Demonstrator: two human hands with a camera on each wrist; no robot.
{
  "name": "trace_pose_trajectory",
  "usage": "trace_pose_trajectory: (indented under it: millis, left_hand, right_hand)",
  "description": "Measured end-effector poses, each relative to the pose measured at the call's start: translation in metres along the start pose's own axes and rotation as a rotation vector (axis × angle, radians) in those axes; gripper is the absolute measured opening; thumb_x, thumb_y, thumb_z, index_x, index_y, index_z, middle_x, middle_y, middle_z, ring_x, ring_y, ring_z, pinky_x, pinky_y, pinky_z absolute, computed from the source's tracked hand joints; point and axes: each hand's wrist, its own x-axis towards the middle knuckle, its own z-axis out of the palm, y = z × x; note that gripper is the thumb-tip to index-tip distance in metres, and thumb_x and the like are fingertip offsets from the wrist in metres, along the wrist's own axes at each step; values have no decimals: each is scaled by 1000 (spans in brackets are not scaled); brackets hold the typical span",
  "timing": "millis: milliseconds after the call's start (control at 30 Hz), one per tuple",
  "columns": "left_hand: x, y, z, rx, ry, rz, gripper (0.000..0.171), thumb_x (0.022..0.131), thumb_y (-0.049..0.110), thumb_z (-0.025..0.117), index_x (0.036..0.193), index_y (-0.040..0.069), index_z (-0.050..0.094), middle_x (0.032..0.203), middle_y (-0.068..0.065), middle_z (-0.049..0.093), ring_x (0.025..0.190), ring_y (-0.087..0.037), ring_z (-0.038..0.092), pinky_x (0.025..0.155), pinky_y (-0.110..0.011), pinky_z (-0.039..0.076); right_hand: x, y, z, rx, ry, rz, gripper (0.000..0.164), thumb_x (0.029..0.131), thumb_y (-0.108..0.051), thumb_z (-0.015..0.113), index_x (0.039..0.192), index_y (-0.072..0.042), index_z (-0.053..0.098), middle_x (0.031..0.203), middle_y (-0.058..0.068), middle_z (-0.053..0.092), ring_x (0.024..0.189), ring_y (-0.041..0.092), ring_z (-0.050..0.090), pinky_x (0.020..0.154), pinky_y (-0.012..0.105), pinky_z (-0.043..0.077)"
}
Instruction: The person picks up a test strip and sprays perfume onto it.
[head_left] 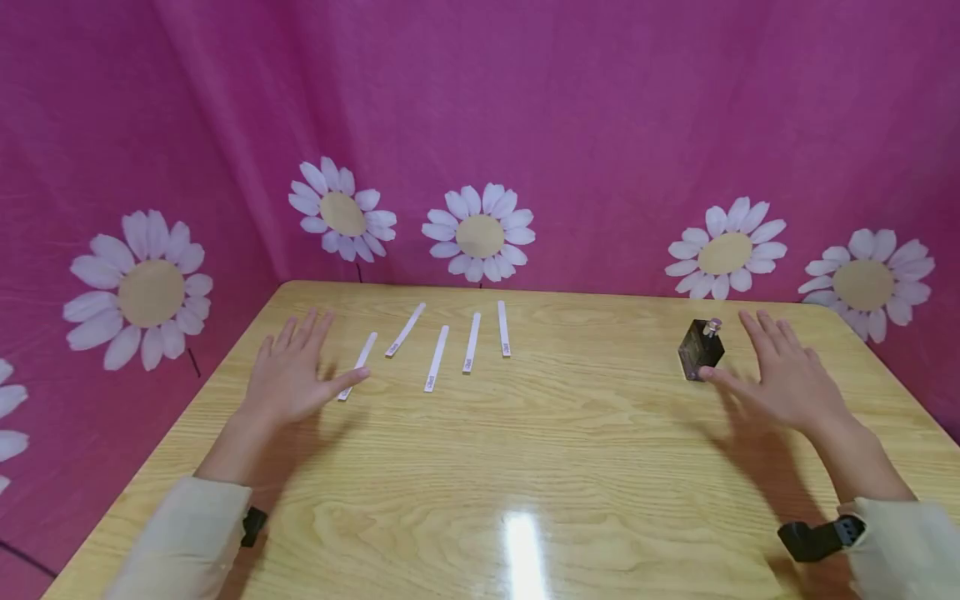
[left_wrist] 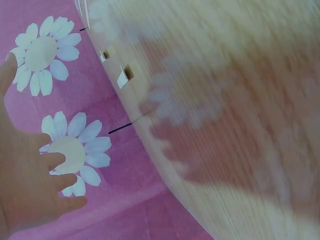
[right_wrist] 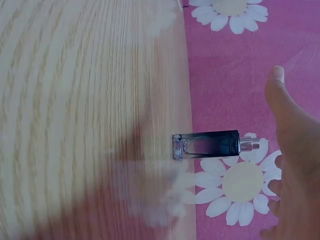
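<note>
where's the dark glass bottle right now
In the head view, the dark glass bottle stands at the right of the table, just left of the person's right grip and below a printed daisy.

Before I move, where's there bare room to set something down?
The wooden table is bare between the rightmost white strip and the dark bottle, and nearer you between both sleeves. Crowded: left, where the other four strips lie by the left hand; right, bottle beside the right hand.

Leftmost slim white paper strip (head_left: 366, 353): part hidden behind thumb of left hand (head_left: 292, 379). Small dark print (head_left: 431, 382): unreadable. Boxy dark glass bottle (head_left: 697, 346): near corner behind right hand (head_left: 795, 387). Cream fabric sleeves (head_left: 183, 533): cut off, near edge.
</note>
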Motion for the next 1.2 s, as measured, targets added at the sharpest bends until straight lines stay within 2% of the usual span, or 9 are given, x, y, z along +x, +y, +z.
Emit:
trace_pose_trajectory:
  millis: [133,367,500,633,900,1033,1200]
  left_hand:
    - [-2,-3,-1,-4,-6,-2,102,84,74,45,156,13,6,161,-22,12,146,-49,11,116,-69,8]
    - [-1,-7,1,-21,-15,-5,101,85,71,47,155,11,6,160,-23,11,144,-51,12,114,-71,9]
    - [1,-11,0,-34,-21,7,99,87,68,48,155,9,7,160,-24,11,144,-51,14,113,-72,14]
    - [2,-14,-3,-61,-42,8,98,88,67,46,155,7,7,160,-24,10,144,-51,14,113,-71,17]
    - [7,-16,-3,-142,-91,4,95,89,65,47,154,5,12,161,-23,10,145,-49,14,113,-71,16]
    - [11,-16,0,-168,-81,29,90,90,59,52,153,5,17,159,-24,16,144,-48,18,112,-70,19]
    - [12,-19,8,-130,-62,127,83,89,48,60,149,0,28,154,-25,31,141,-47,28,114,-65,25]
  right_hand:
    - [6,5,1,26,-22,-18,100,89,-57,56,155,-8,-1,156,34,7,143,54,2,99,81,16]
    - [18,21,3,228,6,-119,100,86,-38,70,155,-5,5,158,31,8,143,54,11,106,75,17]
    - [25,29,6,293,18,-164,100,84,-30,73,154,-1,8,155,34,14,140,56,15,107,74,16]
    - [30,34,9,331,17,-153,99,83,-27,75,153,-1,11,153,36,19,137,58,20,104,75,21]
    - [34,41,11,392,-1,-131,96,83,-23,74,153,-1,12,148,39,25,131,60,28,94,75,30]
    - [37,41,12,380,1,-135,97,80,-21,77,152,-1,15,145,39,31,126,60,34,92,72,35]
    - [39,39,14,399,-23,-137,96,79,-19,78,152,-2,17,145,38,33,126,61,35,92,73,36]
